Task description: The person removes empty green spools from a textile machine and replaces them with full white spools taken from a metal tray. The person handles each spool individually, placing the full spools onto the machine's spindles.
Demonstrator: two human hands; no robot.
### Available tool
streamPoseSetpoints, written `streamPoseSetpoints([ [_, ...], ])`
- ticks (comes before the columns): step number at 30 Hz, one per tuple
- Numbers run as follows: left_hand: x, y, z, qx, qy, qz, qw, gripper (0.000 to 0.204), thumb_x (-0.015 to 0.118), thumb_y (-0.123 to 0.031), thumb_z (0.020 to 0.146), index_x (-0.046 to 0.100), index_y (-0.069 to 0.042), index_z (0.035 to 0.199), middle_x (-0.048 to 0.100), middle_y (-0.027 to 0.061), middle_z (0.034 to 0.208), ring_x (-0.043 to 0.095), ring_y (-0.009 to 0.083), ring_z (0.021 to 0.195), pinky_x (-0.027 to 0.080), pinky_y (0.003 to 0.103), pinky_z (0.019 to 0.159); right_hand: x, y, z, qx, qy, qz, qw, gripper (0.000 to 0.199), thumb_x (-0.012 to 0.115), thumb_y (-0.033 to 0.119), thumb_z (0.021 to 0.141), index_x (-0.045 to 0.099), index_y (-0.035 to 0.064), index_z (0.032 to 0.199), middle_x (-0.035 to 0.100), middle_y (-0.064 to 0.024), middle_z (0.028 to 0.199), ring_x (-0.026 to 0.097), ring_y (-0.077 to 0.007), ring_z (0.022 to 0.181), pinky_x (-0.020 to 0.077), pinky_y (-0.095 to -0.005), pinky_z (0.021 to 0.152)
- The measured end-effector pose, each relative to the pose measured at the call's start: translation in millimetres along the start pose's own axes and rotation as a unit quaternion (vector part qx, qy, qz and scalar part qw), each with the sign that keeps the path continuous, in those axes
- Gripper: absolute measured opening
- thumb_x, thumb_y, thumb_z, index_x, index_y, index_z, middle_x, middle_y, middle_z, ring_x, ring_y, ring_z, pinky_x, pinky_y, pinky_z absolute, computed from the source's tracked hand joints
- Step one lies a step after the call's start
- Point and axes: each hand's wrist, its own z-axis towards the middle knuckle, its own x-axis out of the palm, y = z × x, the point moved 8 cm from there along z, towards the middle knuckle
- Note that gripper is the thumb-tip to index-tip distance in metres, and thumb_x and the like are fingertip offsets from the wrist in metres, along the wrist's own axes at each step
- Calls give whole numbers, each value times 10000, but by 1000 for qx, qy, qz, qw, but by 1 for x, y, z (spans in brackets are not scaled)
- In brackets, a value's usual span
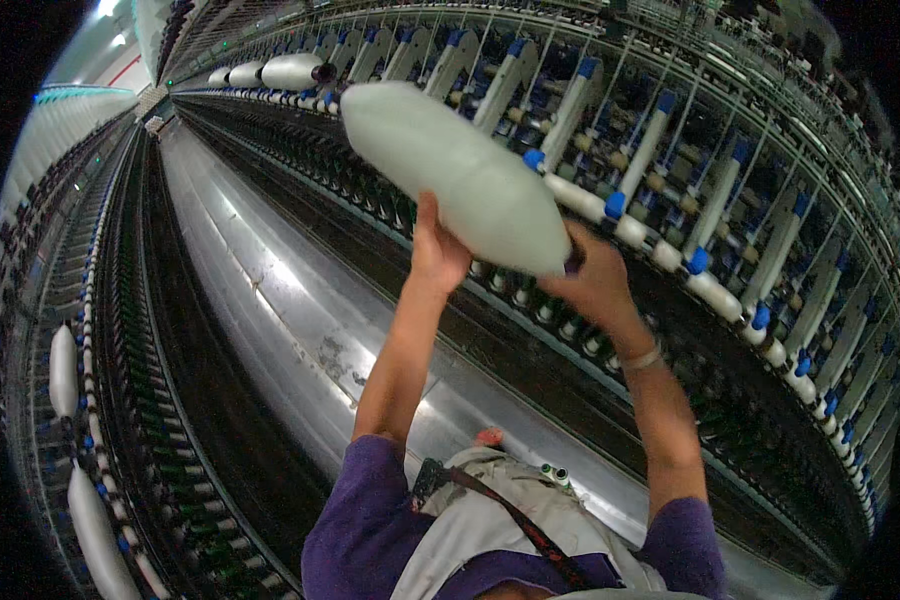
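Observation:
I hold a large white roving bobbin [450, 170] up in front of me, slanting from upper left to lower right. My left hand [436, 252] supports its underside near the middle. My right hand [598, 280] grips its lower end, where a dark tube tip shows. A bracelet circles my right wrist. The bobbin sits in front of the spinning frame's creel [690, 200], with its rows of thinner white bobbins on blue-capped holders.
A grey aisle floor [270, 290] runs away between two long spinning frames. More full white bobbins [295, 70] hang at the far top, and others [63, 370] at left. A grey bag with a dark strap [500, 520] hangs on my chest.

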Motion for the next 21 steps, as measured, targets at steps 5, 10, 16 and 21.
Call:
streamPoseSetpoints([
  [5,-23,-17,4,57,-54,279,957,702,635,-265,964,270,-97,1539,439,118,1482,457,245,1311,361,412,1093,15,47,172,-59,-52,-152,985,635,795,306,644,637,160,1242,718,-97,944,696,-252,837,548,-388,787],
  [10,-111,102,-113,-66,191,559,804,350,676,-267,930,664,19,1132,713,124,1063,677,194,969,533,340,823,44,59,289,-87,-30,-255,963,509,745,333,604,683,149,1075,709,-96,877,686,-294,795,534,-433,696],
  [16,-213,169,-248,-493,260,419,717,330,596,-307,955,680,11,929,632,34,774,567,141,763,484,351,719,81,49,319,-110,14,-98,989,452,771,472,681,743,62,871,706,-156,811,643,-293,678,519,-427,675],
  [21,-220,186,-245,-581,284,438,624,334,586,-303,963,658,13,1044,648,37,885,580,130,841,483,337,779,76,86,221,-282,-223,-142,922,339,754,402,661,715,119,844,663,-140,837,664,-292,785,538,-451,695],
])
